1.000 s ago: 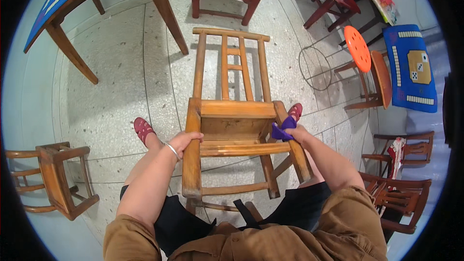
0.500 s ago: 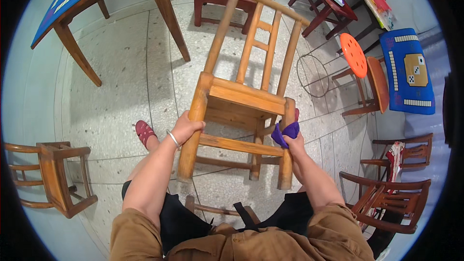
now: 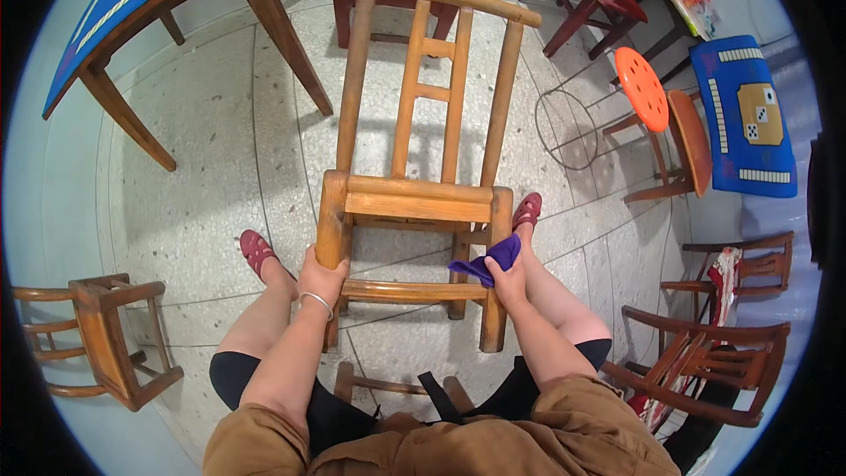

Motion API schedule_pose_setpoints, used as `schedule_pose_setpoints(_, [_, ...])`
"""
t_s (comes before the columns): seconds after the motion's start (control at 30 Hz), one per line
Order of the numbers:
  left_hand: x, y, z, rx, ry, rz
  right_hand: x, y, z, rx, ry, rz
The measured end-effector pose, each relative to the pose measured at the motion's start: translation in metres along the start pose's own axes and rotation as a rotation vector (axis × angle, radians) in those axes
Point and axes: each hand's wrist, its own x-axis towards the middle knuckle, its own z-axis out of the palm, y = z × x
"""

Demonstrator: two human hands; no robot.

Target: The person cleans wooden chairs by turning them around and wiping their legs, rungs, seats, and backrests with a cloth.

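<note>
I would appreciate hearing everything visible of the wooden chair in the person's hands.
The chair looks like glossy brown wood. Its backrest has a top rail, two side posts and two inner uprights joined by short crosspieces; a rail joins the nearer legs. It is tipped back over the pale floor, backrest at the far end. The left hand grips one leg; the right hand, with a purple cloth, is on the other.

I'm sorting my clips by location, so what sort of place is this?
Most likely a room in a home, perhaps for dining or games: there's a table with a blue game-patterned cover, an orange round-topped stool and, besides the held wooden chair, several other chairs.
</note>
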Motion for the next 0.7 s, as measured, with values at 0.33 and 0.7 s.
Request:
schedule_pose_setpoints(0.33, [-0.008, 0.010, -0.008, -0.016, 0.022, -0.013, 0.162, -0.083, 0.032, 0.566, -0.026, 0.119])
schedule_pose_setpoints(0.7, [-0.023, -0.010, 0.000, -0.064, 0.053, -0.001, 0.195, -0.094, 0.116, 0.396, -0.295, 0.338])
